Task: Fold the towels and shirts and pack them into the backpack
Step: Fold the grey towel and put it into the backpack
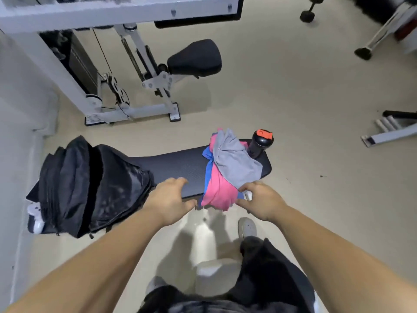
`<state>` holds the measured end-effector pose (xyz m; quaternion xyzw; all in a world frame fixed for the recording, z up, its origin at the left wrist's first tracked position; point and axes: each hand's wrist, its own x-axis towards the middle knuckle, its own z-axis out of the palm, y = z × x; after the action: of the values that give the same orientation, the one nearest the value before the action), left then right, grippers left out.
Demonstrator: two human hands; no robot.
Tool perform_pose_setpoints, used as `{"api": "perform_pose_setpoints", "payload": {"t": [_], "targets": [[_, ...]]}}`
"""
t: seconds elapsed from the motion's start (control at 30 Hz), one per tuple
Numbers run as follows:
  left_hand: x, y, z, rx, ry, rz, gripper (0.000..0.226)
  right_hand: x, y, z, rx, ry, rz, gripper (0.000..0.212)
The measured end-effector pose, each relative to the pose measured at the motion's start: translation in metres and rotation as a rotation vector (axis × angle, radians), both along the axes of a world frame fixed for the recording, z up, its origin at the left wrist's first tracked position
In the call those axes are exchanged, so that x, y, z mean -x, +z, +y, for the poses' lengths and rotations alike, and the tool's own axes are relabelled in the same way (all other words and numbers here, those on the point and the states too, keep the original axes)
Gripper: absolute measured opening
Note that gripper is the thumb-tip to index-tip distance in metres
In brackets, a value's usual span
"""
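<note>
You have one backpack [90, 186], one bench [173, 166], one bottle [259, 143] and one heap of clothes [228, 170] showing three colours: a grey piece [234, 161] on top, a pink one [216, 193] under it, and a blue one [208, 163] peeking out on the left.

The bench's long axis runs left to right across your view. The black backpack slumps at its left end. The heap sits at the right end, stretched from the far edge toward you, its pink part draping over the near edge. The black bottle with the orange-red lid stands just behind the heap.

Your left hand [171, 199] hovers over the bench's near edge, fingers loosely curved, holding nothing. Your right hand [262, 199] has forefinger and thumb at the heap's near corner — whether they have actually pinched the cloth you cannot tell.

The floor [293, 98] is plain beige. A white-framed gym machine [135, 64] with a black seat [196, 57] stands beyond the bench, and one dumbbell [308, 13] lies far right.
</note>
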<state>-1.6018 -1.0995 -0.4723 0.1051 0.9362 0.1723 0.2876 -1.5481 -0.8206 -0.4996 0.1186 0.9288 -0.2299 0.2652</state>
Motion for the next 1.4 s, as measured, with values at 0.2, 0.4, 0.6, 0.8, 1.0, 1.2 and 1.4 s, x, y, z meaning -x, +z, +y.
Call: {"api": "perform_pose_setpoints", "payload": {"t": [0.2, 0.4, 0.6, 0.8, 1.0, 1.2, 1.4], "targets": [[0.060, -0.065, 0.066, -0.012, 0.037, -0.068, 0.063, 0.063, -0.072, 0.036, 0.085, 0.086, -0.091, 0.032], [0.097, -0.153, 0.104, -0.057, 0.031, -0.147, 0.055, 0.106, -0.152, 0.066, 0.093, 0.132, -0.152, 0.042], [0.143, -0.246, 0.111, -0.120, -0.110, -0.128, 0.051, 0.129, -0.251, 0.063, -0.009, 0.230, -0.133, 0.064], [0.180, -0.360, 0.127, -0.225, -0.460, 0.359, 0.050, 0.130, -0.328, 0.072, -0.196, 0.449, 0.267, 0.057], [0.187, -0.423, 0.140, -0.386, -0.610, 0.759, 0.024, 0.118, -0.375, 0.078, -0.133, 0.423, 0.663, 0.045], [0.190, -0.435, 0.135, -0.540, -0.618, 0.937, 0.012, 0.118, -0.378, 0.086, -0.150, 0.441, 0.820, 0.028], [0.179, -0.411, 0.142, -0.385, -0.475, 0.851, 0.015, 0.107, -0.371, 0.085, -0.144, 0.385, 0.864, 0.019]]}}
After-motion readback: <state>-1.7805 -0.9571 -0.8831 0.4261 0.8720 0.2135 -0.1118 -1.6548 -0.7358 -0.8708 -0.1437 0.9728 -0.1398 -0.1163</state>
